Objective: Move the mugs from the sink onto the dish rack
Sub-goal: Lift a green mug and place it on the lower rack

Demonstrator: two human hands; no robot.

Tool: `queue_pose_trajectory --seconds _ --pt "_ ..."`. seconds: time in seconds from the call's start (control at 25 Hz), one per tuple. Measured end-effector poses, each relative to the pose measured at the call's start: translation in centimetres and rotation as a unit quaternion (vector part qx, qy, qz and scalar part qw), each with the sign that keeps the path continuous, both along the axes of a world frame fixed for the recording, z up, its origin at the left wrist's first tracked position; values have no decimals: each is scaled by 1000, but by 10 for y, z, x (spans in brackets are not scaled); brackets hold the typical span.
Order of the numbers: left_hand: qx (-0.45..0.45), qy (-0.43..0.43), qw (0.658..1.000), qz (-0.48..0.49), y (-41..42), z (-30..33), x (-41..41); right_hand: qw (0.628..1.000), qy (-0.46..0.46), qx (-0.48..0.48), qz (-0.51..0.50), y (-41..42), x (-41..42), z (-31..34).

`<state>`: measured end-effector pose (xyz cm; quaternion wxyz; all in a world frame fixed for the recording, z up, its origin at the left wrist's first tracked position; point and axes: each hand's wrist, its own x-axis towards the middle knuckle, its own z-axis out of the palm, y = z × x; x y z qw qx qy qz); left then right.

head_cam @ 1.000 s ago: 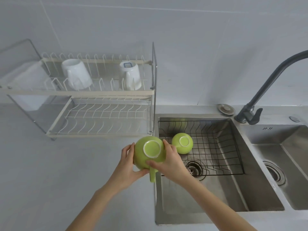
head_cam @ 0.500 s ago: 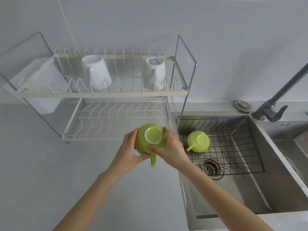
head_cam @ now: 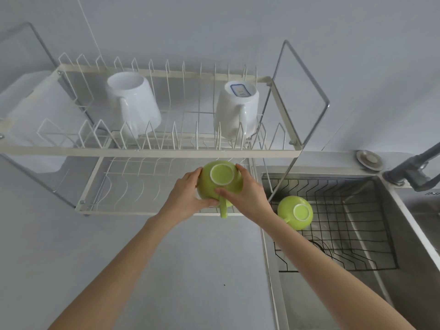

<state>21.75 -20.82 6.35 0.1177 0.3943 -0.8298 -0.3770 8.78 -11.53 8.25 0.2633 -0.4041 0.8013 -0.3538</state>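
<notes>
I hold a green mug (head_cam: 220,183) upside down, its handle pointing toward me, over the right end of the dish rack's lower tier (head_cam: 142,186). My left hand (head_cam: 185,198) grips its left side and my right hand (head_cam: 247,196) grips its right side. A second green mug (head_cam: 295,211) lies upside down on the black wire grid in the sink (head_cam: 345,234). Two white mugs (head_cam: 133,106) (head_cam: 238,113) stand upside down on the rack's upper tier.
The two-tier white wire dish rack (head_cam: 152,152) stands on the grey counter left of the sink. A dark faucet (head_cam: 414,172) and a round drain plug (head_cam: 369,159) sit at the back right. A second basin (head_cam: 426,210) lies at the far right.
Both hands have carried the green mug left and away from the sink, up over the rack's lower tier. The view has shifted left with them.
</notes>
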Motion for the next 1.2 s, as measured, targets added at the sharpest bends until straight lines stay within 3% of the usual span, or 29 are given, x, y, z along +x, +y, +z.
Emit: queue_pose_trajectory --seconds 0.76,1.0,1.2 --pt "-26 -85 995 -51 -13 7 -3 993 84 77 40 -2 -6 -12" --pt "-160 -159 971 -75 42 30 26 976 182 69 98 46 7 7" --pt "-195 -183 958 -100 96 36 27 965 221 73 123 106 9 5"
